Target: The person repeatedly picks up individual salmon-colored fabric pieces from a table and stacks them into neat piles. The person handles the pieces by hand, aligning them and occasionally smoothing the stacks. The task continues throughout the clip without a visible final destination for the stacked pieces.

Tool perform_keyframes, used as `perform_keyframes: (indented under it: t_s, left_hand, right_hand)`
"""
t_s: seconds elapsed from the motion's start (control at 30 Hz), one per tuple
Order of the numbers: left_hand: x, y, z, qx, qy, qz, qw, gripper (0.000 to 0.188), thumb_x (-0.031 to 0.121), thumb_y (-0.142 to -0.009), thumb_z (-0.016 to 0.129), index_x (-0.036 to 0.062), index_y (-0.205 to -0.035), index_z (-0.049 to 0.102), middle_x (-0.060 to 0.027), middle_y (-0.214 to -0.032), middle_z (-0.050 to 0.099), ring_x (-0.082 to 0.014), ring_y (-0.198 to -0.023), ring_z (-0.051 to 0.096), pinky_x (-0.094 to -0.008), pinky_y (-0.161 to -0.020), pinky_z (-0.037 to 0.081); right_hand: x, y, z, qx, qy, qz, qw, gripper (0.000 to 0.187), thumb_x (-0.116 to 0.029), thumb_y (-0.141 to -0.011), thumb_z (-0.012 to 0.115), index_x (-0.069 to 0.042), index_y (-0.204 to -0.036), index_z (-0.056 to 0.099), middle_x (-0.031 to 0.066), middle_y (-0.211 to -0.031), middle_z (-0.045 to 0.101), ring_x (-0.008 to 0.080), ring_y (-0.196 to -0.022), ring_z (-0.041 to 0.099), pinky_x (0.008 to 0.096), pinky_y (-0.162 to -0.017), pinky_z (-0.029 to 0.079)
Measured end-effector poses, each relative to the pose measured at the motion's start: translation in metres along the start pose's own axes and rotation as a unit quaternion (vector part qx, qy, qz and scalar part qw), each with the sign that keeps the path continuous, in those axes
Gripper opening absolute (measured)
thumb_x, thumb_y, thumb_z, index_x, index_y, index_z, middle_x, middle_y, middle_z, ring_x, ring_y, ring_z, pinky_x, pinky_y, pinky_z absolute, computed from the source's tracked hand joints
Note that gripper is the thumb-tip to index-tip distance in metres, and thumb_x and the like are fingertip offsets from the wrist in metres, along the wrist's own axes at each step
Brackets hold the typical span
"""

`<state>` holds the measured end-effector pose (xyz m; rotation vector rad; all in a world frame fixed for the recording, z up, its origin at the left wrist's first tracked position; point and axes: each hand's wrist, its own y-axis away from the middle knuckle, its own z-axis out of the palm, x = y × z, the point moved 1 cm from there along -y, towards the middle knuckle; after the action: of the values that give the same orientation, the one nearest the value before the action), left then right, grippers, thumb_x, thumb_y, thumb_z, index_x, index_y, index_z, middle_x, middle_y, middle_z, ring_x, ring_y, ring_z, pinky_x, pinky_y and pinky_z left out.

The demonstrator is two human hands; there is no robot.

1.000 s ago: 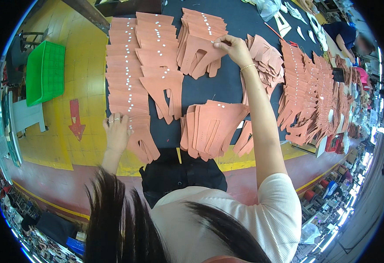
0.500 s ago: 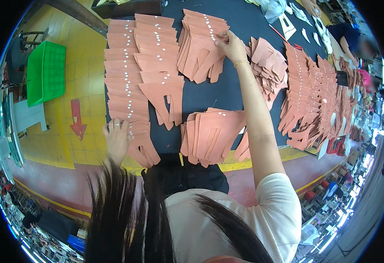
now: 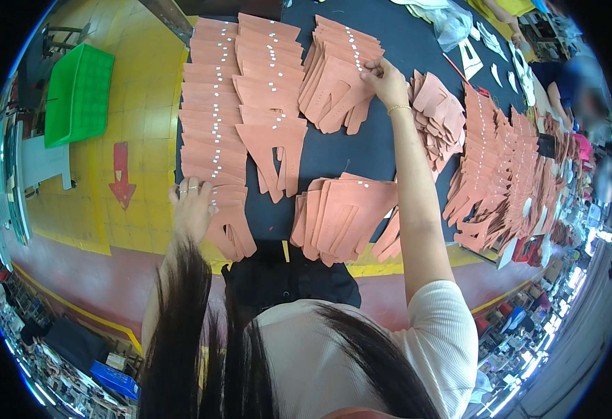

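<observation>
Salmon-pink flat cut pieces, leather-like with slots and small white tags, lie in overlapping rows on a dark table. My left hand (image 3: 194, 208) is at the near end of the leftmost row (image 3: 214, 150), its bent fingers closed at the edge of the pink pieces (image 3: 230, 222). Farther off, my right hand (image 3: 388, 82) is at the right edge of a fanned stack (image 3: 334, 80). Its thumb and fingertips are pinched together beside the line of white tags. Whether a tag or a piece's edge is between them cannot be made out.
Another stack (image 3: 344, 216) lies at the near table edge. A loose pile (image 3: 437, 115) and more rows (image 3: 484, 153) are to the right. A green crate (image 3: 79, 94) stands on the yellow floor at left. Another person (image 3: 571, 80) is at the far right.
The view has shifted slightly, so the table things appear a little to the right and mostly higher. Both hands stay at the same stacks, with the right one still pinched.
</observation>
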<state>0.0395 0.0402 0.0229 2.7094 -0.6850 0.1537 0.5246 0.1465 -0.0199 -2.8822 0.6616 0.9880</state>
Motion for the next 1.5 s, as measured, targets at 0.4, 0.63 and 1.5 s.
perform_keyframes:
  t_s: [0.4,0.63,1.5]
  left_hand:
    - [-0.003,0.005,0.004,0.029,0.011,0.018,0.999,0.045,0.017,-0.071,0.079,0.011,-0.112,0.061,-0.0096,-0.113,0.054,-0.0283,-0.119,0.048,-0.0565,-0.105,0.031]
    - [-0.001,0.015,0.012,0.076,-0.005,0.023,0.997,0.038,0.018,-0.071,0.078,0.0133,-0.104,0.06,-0.0058,-0.103,0.056,-0.0257,-0.109,0.051,-0.0494,-0.096,0.034]
    - [-0.004,0.028,-0.002,0.098,-0.042,0.141,0.984,0.013,0.015,-0.078,0.068,0.0088,-0.088,0.065,-0.0047,-0.091,0.064,-0.0218,-0.095,0.058,-0.0472,-0.092,0.033]
  right_hand:
    - [-0.089,0.048,0.016,0.065,0.024,-0.193,0.979,0.027,-0.021,-0.079,0.076,-0.012,-0.104,0.069,0.0123,-0.106,0.062,0.0319,-0.101,0.059,0.0422,-0.086,0.048]
    - [-0.195,0.192,0.118,-0.276,-0.029,-0.285,0.917,0.014,-0.015,-0.083,0.071,-0.006,-0.093,0.07,0.0135,-0.094,0.067,0.0314,-0.089,0.068,0.0412,-0.078,0.054]
    - [-0.213,0.252,0.151,-0.256,-0.008,-0.222,0.941,0.027,-0.015,-0.081,0.066,-0.006,-0.102,0.053,0.0167,-0.086,0.069,0.036,-0.08,0.07,0.0463,-0.066,0.055]
